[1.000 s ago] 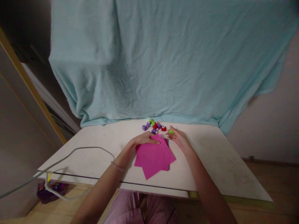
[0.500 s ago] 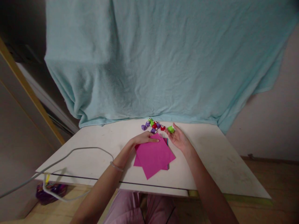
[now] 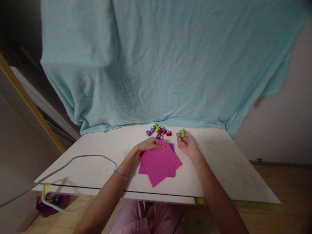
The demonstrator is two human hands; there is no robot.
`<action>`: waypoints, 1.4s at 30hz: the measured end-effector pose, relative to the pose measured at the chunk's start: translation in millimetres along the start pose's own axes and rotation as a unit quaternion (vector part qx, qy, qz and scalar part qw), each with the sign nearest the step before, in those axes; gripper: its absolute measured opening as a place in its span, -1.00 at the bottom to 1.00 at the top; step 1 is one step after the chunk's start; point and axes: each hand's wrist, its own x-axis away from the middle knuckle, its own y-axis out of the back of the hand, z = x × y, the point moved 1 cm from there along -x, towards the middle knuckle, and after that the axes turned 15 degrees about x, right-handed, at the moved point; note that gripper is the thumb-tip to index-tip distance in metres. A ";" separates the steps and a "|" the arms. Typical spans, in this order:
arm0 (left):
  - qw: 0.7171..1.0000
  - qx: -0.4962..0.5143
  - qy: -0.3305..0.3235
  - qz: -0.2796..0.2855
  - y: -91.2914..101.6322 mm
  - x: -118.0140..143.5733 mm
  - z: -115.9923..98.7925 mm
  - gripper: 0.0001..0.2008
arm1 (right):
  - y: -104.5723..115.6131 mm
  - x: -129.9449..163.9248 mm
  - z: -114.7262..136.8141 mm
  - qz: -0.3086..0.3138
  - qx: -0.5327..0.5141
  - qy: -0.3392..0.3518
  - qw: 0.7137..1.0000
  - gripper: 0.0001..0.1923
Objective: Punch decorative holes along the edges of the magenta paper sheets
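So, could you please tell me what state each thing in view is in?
Green toy: held in the right hand
Right hand: closed on the green toy
Pink sheet: askew over the sheet stack
Sheet stack: mostly covered
Left hand: on the pink sheet's far edge
Toy cluster: loose, bunched together
Blue cloth: hanging, wrinkled
Gray cable: curved, slack

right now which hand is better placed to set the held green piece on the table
Right, most likely: the right hand holds the green piece, while the left hand is on the pink paper, away from that piece.
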 end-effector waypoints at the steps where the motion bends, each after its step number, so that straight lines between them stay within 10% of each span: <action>1: 1.000 0.001 0.000 0.001 0.0 -0.1 0.1 -0.42 | -1.7 1.8 1.9 0.003 0.008 0.000 1.000 -0.66; 13: 0.999 0.032 0.007 0.007 -0.7 2.4 -2.7 -0.44 | -1.6 -1.1 3.5 -0.041 0.133 0.021 0.990 -0.63; 26: 0.993 0.113 0.017 -0.021 0.5 8.1 -7.7 -0.46 | -6.7 -7.5 -17.2 -0.066 0.415 0.136 0.897 -0.54; 42: 0.989 0.148 0.012 -0.028 3.6 7.7 -8.5 -0.47 | -14.1 -3.3 -16.2 -0.031 0.433 0.138 0.890 -0.54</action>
